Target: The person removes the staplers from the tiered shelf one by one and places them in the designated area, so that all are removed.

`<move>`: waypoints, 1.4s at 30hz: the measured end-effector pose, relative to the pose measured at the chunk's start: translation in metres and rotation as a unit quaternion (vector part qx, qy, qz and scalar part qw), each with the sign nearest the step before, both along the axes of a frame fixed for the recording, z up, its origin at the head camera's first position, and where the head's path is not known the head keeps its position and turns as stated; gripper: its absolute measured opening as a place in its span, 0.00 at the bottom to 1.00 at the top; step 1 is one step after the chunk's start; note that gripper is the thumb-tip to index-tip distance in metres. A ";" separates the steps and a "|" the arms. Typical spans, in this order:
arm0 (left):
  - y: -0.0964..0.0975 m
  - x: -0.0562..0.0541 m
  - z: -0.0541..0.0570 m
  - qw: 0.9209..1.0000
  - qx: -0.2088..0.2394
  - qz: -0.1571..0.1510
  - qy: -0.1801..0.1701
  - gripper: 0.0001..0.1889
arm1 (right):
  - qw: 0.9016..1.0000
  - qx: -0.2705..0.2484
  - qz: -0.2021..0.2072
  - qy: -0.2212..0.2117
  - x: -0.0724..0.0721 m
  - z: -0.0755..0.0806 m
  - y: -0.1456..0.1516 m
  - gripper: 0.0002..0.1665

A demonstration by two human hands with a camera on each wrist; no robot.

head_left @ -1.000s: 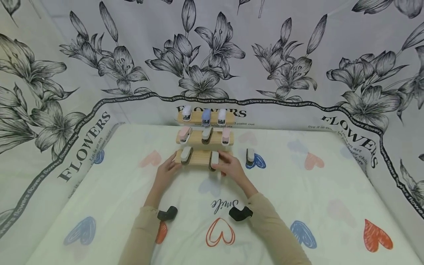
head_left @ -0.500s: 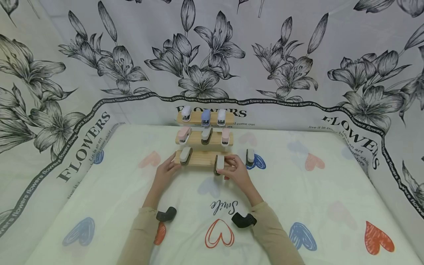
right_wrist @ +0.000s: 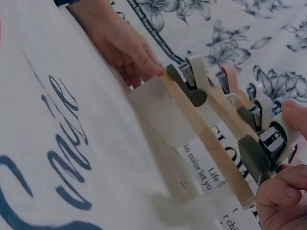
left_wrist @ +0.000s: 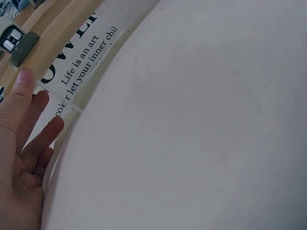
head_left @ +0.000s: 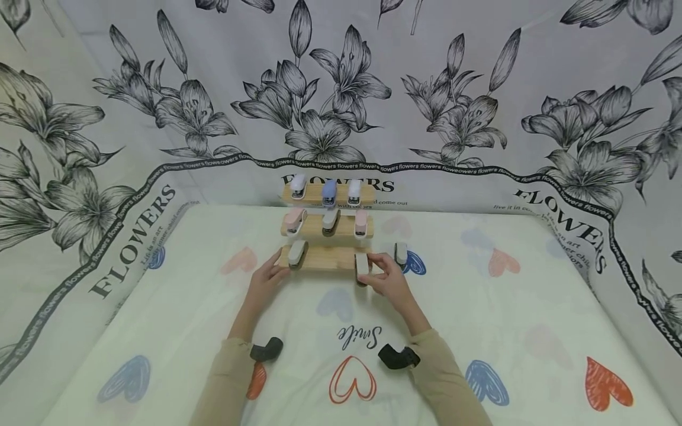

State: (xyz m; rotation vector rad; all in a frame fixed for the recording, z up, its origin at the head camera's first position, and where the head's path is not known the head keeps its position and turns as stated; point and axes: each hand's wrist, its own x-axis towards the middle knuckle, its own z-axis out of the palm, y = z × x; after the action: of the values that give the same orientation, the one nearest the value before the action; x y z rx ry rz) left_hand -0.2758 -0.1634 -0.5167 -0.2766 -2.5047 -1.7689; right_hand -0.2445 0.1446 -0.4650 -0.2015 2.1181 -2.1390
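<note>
A stepped wooden rack (head_left: 329, 258) carries small staplers on its three shelves. My right hand (head_left: 391, 281) pinches a pale grey stapler (head_left: 362, 267) with a dark base, at the right end of the lowest shelf. In the right wrist view, this stapler (right_wrist: 268, 148) is between thumb and fingers; whether it rests on the wood I cannot tell. My left hand (head_left: 264, 281) holds the left end of that shelf, thumb against the edge in the left wrist view. Beside it, another grey stapler (head_left: 298, 253) sits on the shelf. One more grey stapler (head_left: 401, 253) stands on the cloth, right of my right hand.
On the middle shelf are a pink stapler (head_left: 294, 221), a grey one (head_left: 331, 220) and another pink one (head_left: 361, 222). Two white staplers flank a blue stapler (head_left: 329, 192) on top. Behind the rack hangs a flower-printed curtain (head_left: 341, 94); a heart-printed cloth (head_left: 213, 313) covers the table.
My right hand has carried the grey stapler rightward along the lowest shelf to its right end, slightly toward me. The left hand stays at the shelf's left end.
</note>
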 end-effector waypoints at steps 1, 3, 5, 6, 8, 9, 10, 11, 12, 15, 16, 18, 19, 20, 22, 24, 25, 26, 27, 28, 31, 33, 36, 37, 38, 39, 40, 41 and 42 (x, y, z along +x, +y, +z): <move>-0.001 0.001 -0.001 1.000 -0.002 0.003 0.000 0.34 | 1.000 0.003 -0.002 0.005 0.000 -0.001 0.002 0.33; -0.002 0.001 -0.003 1.000 -0.001 0.005 0.003 0.34 | 1.000 0.007 -0.003 0.023 -0.001 0.000 0.009 0.33; -0.003 0.001 -0.003 1.000 -0.002 0.003 0.007 0.34 | 0.999 -0.003 -0.008 0.037 -0.002 0.001 0.017 0.33; -0.003 0.000 -0.002 1.000 -0.007 0.000 0.010 0.34 | 0.999 -0.008 -0.012 0.042 -0.003 0.002 0.021 0.33; -0.003 0.000 0.001 1.000 -0.007 -0.005 0.006 0.34 | 0.999 -0.019 -0.023 0.044 -0.005 0.002 0.030 0.33; -0.002 0.001 0.004 1.000 -0.002 -0.008 0.002 0.33 | 0.998 -0.023 -0.029 0.042 -0.006 0.003 0.035 0.34; -0.001 0.002 0.007 1.000 0.002 -0.011 -0.002 0.33 | 0.998 -0.030 -0.036 0.039 -0.006 0.003 0.039 0.34; 0.000 0.004 0.010 1.000 0.006 -0.014 -0.005 0.32 | 0.998 -0.039 -0.042 0.037 -0.007 0.002 0.044 0.34; 0.002 0.006 0.014 1.000 0.011 -0.016 -0.009 0.32 | 0.997 -0.044 -0.048 0.034 -0.007 0.002 0.048 0.34; 0.004 0.013 0.021 0.999 0.029 -0.015 -0.023 0.32 | 0.995 -0.069 -0.062 0.027 -0.008 -0.001 0.058 0.34; 0.003 0.015 0.020 0.999 0.029 -0.015 -0.027 0.32 | 0.994 -0.081 -0.067 0.023 -0.008 -0.003 0.061 0.34; 0.001 0.015 0.013 0.999 0.017 -0.012 -0.034 0.33 | 0.992 -0.104 -0.071 0.014 -0.008 -0.007 0.066 0.34; -0.001 0.014 0.009 0.999 0.014 -0.012 -0.037 0.33 | 0.991 -0.115 -0.073 0.009 -0.008 -0.008 0.068 0.33; -0.003 0.014 0.004 0.999 0.010 -0.011 -0.038 0.33 | 0.989 -0.126 -0.074 0.003 -0.008 -0.011 0.070 0.33; -0.005 0.012 -0.004 0.999 0.000 -0.008 -0.032 0.34 | 0.986 -0.146 -0.078 -0.006 -0.009 -0.014 0.073 0.33; -0.007 0.010 -0.009 1.000 -0.008 -0.007 -0.021 0.33 | 0.984 -0.157 -0.082 -0.009 -0.011 -0.018 0.078 0.32; -0.007 0.010 -0.010 1.000 -0.007 -0.005 -0.018 0.33 | 0.984 -0.158 -0.086 -0.008 -0.012 -0.019 0.080 0.32; -0.006 0.009 -0.011 1.000 -0.009 -0.003 -0.015 0.33 | 0.983 -0.160 -0.087 -0.006 -0.012 -0.020 0.082 0.32; -0.006 0.009 -0.011 1.000 -0.011 -0.002 -0.011 0.33 | 0.983 -0.162 -0.091 -0.006 -0.013 -0.021 0.085 0.32; -0.006 0.008 -0.011 1.000 -0.013 -0.001 -0.009 0.33 | 0.983 -0.159 -0.095 -0.004 -0.014 -0.022 0.088 0.32; -0.006 0.008 -0.009 1.000 -0.018 0.003 -0.009 0.33 | 0.982 -0.152 -0.115 -0.013 -0.015 -0.023 0.095 0.31; -0.006 0.008 -0.007 1.000 -0.020 0.003 -0.008 0.33 | 0.980 -0.148 -0.129 -0.022 -0.014 -0.023 0.099 0.31; -0.005 0.007 -0.006 1.000 -0.016 0.000 -0.003 0.33 | 0.980 -0.143 -0.136 -0.030 -0.013 -0.024 0.106 0.31; -0.005 0.006 -0.006 1.000 -0.015 -0.002 -0.001 0.33 | 0.980 -0.141 -0.137 -0.032 -0.013 -0.024 0.108 0.32; -0.004 0.005 -0.006 1.000 -0.012 -0.003 0.001 0.33 | 0.981 -0.136 -0.135 -0.033 -0.012 -0.024 0.110 0.32; -0.004 0.004 -0.006 1.000 -0.011 -0.004 0.001 0.33 | 0.981 -0.133 -0.135 -0.034 -0.012 -0.024 0.112 0.33; -0.004 0.003 -0.007 1.000 -0.009 -0.008 0.003 0.33 | 0.982 -0.129 -0.134 -0.036 -0.011 -0.024 0.114 0.33; -0.004 0.002 -0.007 1.000 -0.007 -0.010 0.004 0.33 | 0.982 -0.124 -0.135 -0.040 -0.011 -0.024 0.115 0.33; -0.004 0.002 -0.006 1.000 -0.003 -0.013 0.003 0.34 | 0.983 -0.121 -0.134 -0.042 -0.011 -0.024 0.116 0.33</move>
State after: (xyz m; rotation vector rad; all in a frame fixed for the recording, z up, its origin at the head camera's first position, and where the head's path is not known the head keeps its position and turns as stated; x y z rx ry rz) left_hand -0.2739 -0.1669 -0.5231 -0.3150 -2.5143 -1.7670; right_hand -0.2553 0.2608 -0.4891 0.1614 1.9285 -2.5052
